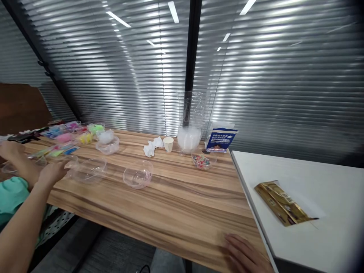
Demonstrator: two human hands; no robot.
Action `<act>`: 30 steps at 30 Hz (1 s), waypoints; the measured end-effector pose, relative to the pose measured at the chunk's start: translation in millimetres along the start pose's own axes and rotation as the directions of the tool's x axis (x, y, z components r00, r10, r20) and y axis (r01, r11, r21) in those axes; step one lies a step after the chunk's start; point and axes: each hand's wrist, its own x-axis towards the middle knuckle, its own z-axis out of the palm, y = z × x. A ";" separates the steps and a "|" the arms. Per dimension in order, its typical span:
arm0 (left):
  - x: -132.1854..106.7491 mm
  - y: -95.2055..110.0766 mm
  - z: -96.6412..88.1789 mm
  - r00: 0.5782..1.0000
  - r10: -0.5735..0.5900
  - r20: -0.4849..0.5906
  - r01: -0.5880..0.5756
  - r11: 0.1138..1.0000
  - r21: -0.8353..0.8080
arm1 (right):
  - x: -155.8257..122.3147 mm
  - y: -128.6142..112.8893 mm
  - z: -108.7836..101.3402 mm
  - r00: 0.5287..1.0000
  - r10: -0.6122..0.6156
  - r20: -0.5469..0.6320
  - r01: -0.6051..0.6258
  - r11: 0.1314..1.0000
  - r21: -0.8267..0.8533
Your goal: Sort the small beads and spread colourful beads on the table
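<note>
From the lower left my left hand (54,172) reaches out to a clear plastic bowl (90,170), its fingers and thumb closed at the bowl's left edge. The grip is slightly blurred. A second clear bowl (138,175) stands to the right, apart from both hands. My right hand (247,253) lies flat at the table's front right edge, fingers stretched out, holding nothing.
At the left another person's arm (25,167) in a green sleeve reaches over the wooden table (176,204). Farther back are coloured packets, a bowl of white stuff (107,146), tissues (149,148), a paper cup (168,144), colourful beads (202,162) and a blue-white bag (220,139). A gold wrapper (284,204) lies on the white table.
</note>
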 end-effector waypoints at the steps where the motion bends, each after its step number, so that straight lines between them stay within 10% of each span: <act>1: -2.4 8.5 -3.3 1.000 0.014 -0.016 -0.014 1.000 0.003 | 2.0 2.4 1.8 1.000 -0.002 -0.021 0.002 1.000 0.010; 4: -24.8 60.4 -7.7 0.989 0.134 -0.063 -0.137 0.990 -0.030 | 11.6 10.9 4.6 0.999 -0.010 -0.031 0.012 0.999 0.053; 9: -91.7 191.6 1.1 0.831 0.491 -0.263 -0.549 0.802 -0.236 | 40.1 23.9 2.5 0.996 0.007 0.084 -0.018 0.992 0.122; 14: -111.9 262.5 12.4 0.806 0.519 -0.285 -0.591 0.735 -0.333 | 58.5 47.1 17.4 0.984 0.028 0.177 -0.067 0.973 0.221; 23: -69.0 242.0 24.7 0.882 0.343 -0.322 -0.436 0.853 -0.285 | 84.3 76.7 36.8 0.988 0.039 0.151 -0.083 0.953 0.290; 30: -39.5 165.6 -23.9 0.969 0.063 -0.241 -0.101 0.984 -0.148 | 85.4 91.0 63.1 0.995 0.073 0.071 -0.091 0.949 0.301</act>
